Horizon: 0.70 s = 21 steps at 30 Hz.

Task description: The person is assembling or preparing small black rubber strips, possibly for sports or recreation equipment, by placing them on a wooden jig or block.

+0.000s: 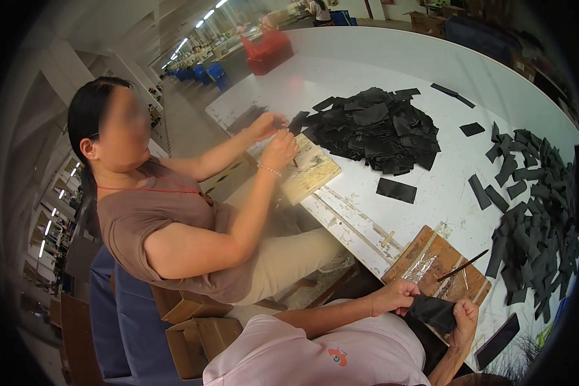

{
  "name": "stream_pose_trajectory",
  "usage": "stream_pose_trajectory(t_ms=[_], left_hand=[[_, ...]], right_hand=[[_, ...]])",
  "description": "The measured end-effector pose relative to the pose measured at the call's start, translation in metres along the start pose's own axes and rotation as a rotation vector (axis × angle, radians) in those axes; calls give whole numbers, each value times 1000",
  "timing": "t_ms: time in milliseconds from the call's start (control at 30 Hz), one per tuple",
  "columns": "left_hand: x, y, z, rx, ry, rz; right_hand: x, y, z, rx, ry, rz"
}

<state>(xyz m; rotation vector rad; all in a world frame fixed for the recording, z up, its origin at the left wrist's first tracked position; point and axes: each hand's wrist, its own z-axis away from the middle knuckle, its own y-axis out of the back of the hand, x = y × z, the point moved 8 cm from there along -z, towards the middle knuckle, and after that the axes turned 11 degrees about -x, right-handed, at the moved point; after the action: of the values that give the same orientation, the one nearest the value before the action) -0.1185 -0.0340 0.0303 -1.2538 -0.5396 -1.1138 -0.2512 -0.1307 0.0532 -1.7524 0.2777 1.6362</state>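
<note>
A black rectangular fabric piece (435, 314) is stretched between my two hands, over the near edge of a wooden board. My left hand (394, 298) pinches its left end, fingers closed. At the opposite end my right hand (464, 319) grips it between thumb and fingers. Just beyond the piece, the brown wooden board (410, 259) carries crumpled clear film (423, 265) and a thin dark stick-like tool (463, 265) that slants up to the right. A dark phone-like slab (497, 341) lies beside my right hand.
A big heap of black fabric pieces (373, 128) covers the middle of the white table (450, 186); another pile (534, 225) lies along the right. At left, a seated co-worker (174, 244) handles a black piece over a pale block (310, 174). Cardboard boxes (199, 344) stand at lower left.
</note>
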Motion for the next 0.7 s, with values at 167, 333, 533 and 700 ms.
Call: stream_pose_trajectory(t_ms=[167, 333, 533, 700], left_hand=[[16, 10, -1, 86, -119, 25], [31, 11, -2, 198, -205, -166], [56, -13, -3, 278, -365, -449], [70, -29, -7, 280, -437, -657]], right_hand=[[2, -3, -3, 71, -154, 189], [-30, -8, -3, 448, 276, 1162], [-51, -52, -4, 112, 243, 624], [-45, -56, -4, 171, 199, 691]])
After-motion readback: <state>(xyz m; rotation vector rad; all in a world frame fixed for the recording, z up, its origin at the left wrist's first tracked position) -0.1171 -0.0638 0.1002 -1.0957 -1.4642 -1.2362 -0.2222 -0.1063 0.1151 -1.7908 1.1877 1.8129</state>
